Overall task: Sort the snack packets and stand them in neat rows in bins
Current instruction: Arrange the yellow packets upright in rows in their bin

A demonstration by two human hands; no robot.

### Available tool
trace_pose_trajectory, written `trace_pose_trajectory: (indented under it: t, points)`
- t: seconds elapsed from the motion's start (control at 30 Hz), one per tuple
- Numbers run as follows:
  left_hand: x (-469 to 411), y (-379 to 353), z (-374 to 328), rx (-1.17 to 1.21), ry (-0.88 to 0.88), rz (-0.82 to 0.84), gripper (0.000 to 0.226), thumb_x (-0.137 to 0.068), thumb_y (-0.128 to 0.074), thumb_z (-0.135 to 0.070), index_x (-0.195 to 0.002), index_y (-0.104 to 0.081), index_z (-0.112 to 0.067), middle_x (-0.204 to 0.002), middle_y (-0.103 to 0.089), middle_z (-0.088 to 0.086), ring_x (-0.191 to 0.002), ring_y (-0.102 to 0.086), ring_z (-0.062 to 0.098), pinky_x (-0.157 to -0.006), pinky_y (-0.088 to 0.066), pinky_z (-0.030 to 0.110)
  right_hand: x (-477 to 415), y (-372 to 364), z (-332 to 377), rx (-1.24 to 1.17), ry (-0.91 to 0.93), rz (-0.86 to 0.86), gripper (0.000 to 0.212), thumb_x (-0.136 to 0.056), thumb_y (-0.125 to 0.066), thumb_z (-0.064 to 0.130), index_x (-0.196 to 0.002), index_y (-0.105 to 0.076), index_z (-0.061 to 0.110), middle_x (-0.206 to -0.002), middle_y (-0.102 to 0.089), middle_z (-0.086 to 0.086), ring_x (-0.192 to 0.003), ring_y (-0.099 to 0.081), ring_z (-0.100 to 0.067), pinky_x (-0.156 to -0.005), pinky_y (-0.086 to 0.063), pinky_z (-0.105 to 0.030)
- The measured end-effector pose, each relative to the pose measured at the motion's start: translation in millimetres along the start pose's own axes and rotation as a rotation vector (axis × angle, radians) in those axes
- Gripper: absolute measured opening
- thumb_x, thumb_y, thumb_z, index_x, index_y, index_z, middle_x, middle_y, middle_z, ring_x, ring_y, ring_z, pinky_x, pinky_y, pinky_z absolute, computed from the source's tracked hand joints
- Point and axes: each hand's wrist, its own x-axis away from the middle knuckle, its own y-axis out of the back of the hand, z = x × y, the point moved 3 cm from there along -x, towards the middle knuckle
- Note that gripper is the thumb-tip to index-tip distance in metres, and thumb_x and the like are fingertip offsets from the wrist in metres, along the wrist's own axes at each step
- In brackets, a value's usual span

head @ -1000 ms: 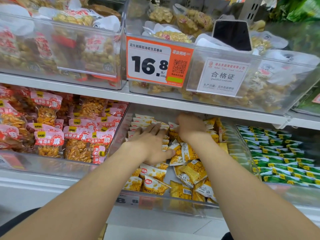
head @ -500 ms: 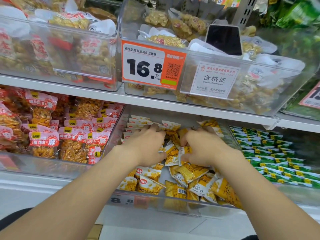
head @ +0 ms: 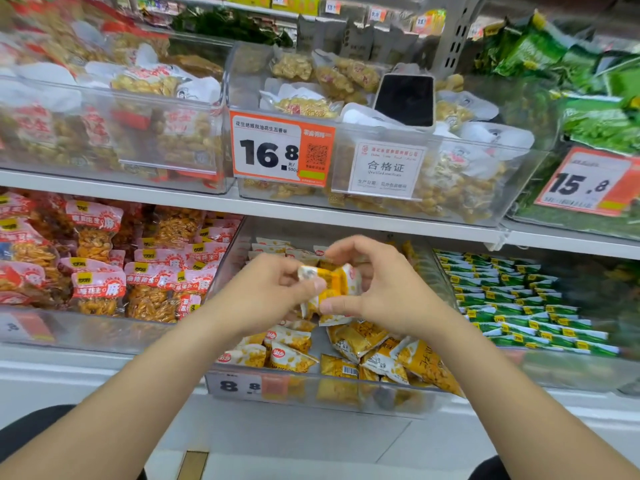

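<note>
A clear plastic bin (head: 311, 393) on the lower shelf holds several small yellow-and-white snack packets (head: 360, 344), some standing in a row at the back left, others lying loose at the front. Above the bin, my left hand (head: 266, 289) and my right hand (head: 384, 289) together hold a small bunch of these packets (head: 332, 282). Both hands pinch the bunch between thumb and fingers, left from the left side, right from the right. How many packets are in the bunch is hidden by the fingers.
Left of it is a bin of red-labelled peanut packs (head: 104, 271); to the right, a bin of green packets in rows (head: 519, 299). The upper shelf edge (head: 311, 209) carries bins of nut bags, an orange 16.8 price tag (head: 280, 150) and a black phone (head: 405, 98).
Both hands have risen out of the bin's back part and come together, lifting a bunch of yellow packets clear of the pile. The camera has tilted up.
</note>
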Motion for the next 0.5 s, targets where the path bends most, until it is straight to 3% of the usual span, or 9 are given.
trace_pose_trajectory:
  t: [0.07,0.13,0.27,0.37,0.43,0.5]
  points:
    - [2.4,6.2,4.3,0.123,0.102,-0.053,0.018,-0.100,-0.070,-0.030,-0.111,-0.077,-0.017,-0.096,-0.082,0.004,-0.091,-0.079,0.019,-0.087,-0.064,0.047,1.1,3.9,-2.1,-0.156,-0.101,0.021,0.044,-0.082,-0.091,0.028,-0.121,-0.071,0.027,-0.105,-0.078,-0.001,-0.088,-0.077,-0.020,-0.082,-0.065,-0.042]
    - [3.3,9.7,5.8,0.198,0.153,-0.051,0.020,-0.099,-0.071,-0.027,-0.114,-0.074,-0.014,-0.097,-0.081,0.006,-0.092,-0.079,0.022,-0.088,-0.064,0.047,1.5,4.7,-3.4,-0.269,-0.185,0.007,0.031,-0.091,-0.083,0.024,-0.120,-0.073,0.020,-0.096,-0.080,-0.008,-0.078,-0.076,-0.024,-0.077,-0.065,-0.045]
    - [3.2,13.6,8.3,0.177,0.180,0.050,0.023,-0.095,-0.077,-0.018,-0.115,-0.070,-0.010,-0.096,-0.081,0.007,-0.092,-0.079,0.021,-0.092,-0.063,0.047,-2.9,-3.3,-3.5,-0.304,-0.286,0.001,0.020,-0.091,-0.083,0.021,-0.110,-0.078,0.019,-0.096,-0.081,-0.006,-0.079,-0.072,-0.012,-0.071,-0.056,-0.029]
    - [0.7,12.6,8.5,0.065,0.164,0.091,0.029,-0.090,-0.083,-0.025,-0.116,-0.071,-0.023,-0.081,-0.079,-0.004,-0.083,-0.077,0.010,-0.089,-0.064,0.044,-8.1,-11.0,-1.1,-0.339,-0.330,0.029,0.018,-0.088,-0.086,0.021,-0.104,-0.080,0.017,-0.093,-0.081,-0.004,-0.076,-0.070,-0.007,-0.065,-0.051,-0.019]
    - [-2.9,13.2,10.1,0.052,0.176,0.079,0.030,-0.089,-0.083,-0.036,-0.116,-0.073,-0.030,-0.086,-0.080,-0.001,-0.086,-0.079,0.015,-0.087,-0.065,0.044,-11.9,-16.1,2.9,-0.391,-0.369,0.009,0.024,-0.086,-0.087,0.020,-0.107,-0.078,0.015,-0.096,-0.081,-0.005,-0.077,-0.072,-0.011,-0.064,-0.055,-0.022]
    - [-8.6,16.2,13.3,0.082,0.205,0.003,0.029,-0.089,-0.084,-0.034,-0.114,-0.075,-0.023,-0.096,-0.081,0.004,-0.084,-0.080,0.024,-0.084,-0.065,0.046,-20.0,-19.0,1.0,-0.466,-0.410,-0.057,0.026,-0.087,-0.085,0.014,-0.109,-0.072,0.011,-0.101,-0.080,-0.010,-0.081,-0.075,-0.018,-0.068,-0.061,-0.030]
